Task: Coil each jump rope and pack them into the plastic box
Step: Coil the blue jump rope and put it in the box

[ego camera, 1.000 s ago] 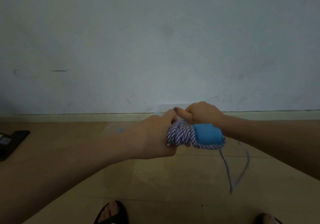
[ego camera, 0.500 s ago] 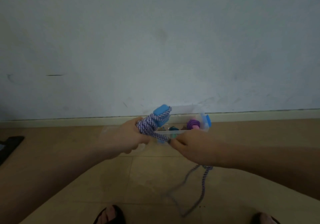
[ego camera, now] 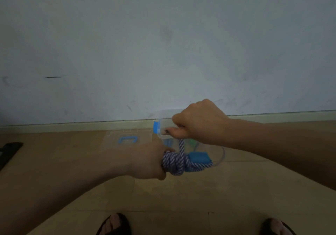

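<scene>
- rope [ego camera: 175, 163]: twisted cord, purple and white, rough
- handle [ego camera: 199, 159]: blue, matt, foam-like
- box [ego camera: 164, 123]: clear smooth plastic
- lid [ego camera: 127, 138]: clear plastic
- floor [ego camera: 181, 194]: smooth tan tiles, slight sheen
- wall [ego camera: 163, 43]: matt, scuffed

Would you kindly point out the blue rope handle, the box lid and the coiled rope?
blue rope handle [ego camera: 199, 159]: head view, its top face.
box lid [ego camera: 127, 139]: head view, its blue grip.
coiled rope [ego camera: 175, 163]: head view, bundle's middle.

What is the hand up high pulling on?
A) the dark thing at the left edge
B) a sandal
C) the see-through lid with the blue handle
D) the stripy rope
D: the right hand pinches a strand of the stripy rope that runs straight up from the coiled bundle gripped by the left hand.
</scene>
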Motion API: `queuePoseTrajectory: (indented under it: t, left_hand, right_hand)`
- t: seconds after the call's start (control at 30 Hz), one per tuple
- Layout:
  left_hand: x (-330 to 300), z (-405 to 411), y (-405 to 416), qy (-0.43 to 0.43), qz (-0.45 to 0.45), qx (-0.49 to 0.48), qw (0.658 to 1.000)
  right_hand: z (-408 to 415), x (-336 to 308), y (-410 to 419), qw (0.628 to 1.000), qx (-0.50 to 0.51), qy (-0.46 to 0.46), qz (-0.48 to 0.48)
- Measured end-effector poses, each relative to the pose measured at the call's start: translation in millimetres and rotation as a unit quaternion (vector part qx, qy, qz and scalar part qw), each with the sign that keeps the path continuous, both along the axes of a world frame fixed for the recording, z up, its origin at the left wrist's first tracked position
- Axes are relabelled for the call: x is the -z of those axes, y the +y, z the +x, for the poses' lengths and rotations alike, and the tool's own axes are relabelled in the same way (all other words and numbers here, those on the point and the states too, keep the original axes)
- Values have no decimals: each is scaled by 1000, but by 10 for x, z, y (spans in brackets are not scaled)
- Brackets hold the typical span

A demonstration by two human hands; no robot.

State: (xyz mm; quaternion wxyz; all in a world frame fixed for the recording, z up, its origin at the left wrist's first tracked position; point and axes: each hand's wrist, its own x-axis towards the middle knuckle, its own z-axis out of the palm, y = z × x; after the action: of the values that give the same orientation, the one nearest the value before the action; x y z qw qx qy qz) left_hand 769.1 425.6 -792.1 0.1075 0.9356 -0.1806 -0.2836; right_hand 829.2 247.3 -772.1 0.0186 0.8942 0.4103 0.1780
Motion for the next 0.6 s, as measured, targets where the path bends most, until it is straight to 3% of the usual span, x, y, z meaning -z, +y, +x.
queuePoseTrajectory:
  t: [0.07, 0.17, 0.23, 0.27, 0.33, 0.4, 0.5, 0.6]
  left_hand:
    - [-122, -15, -56, -34, -13, 25, 999]
    - [-313, -16, -29, -68, -70, 19, 995]
    - [-352, -37, 12, -19, -206, -78, 975]
    - [-341, -42, 30, 16, -284, -139, 949]
    - [-275, -18, 52, 76, -389, -239, 886]
    - [-187, 28, 68, 109, -425, -298, 848]
    - [-65, 101, 110, 120, -424, -354, 825]
    - [22, 185, 197, 106, -390, -390, 828]
  right_hand:
    - [87, 127, -55, 999, 27, 30, 28]
    - [120, 294, -172, 970, 106, 200, 91]
    - [95, 456, -190, 926, 110, 324, 158]
    - [77, 510, -181, 913, 110, 345, 187]
    - [8, 535, -149, 909, 127, 340, 206]
    - [-56, 574, -117, 914, 119, 339, 188]
    - [-159, 568, -172, 931, 119, 318, 136]
    - [-223, 483, -198, 954, 115, 264, 82]
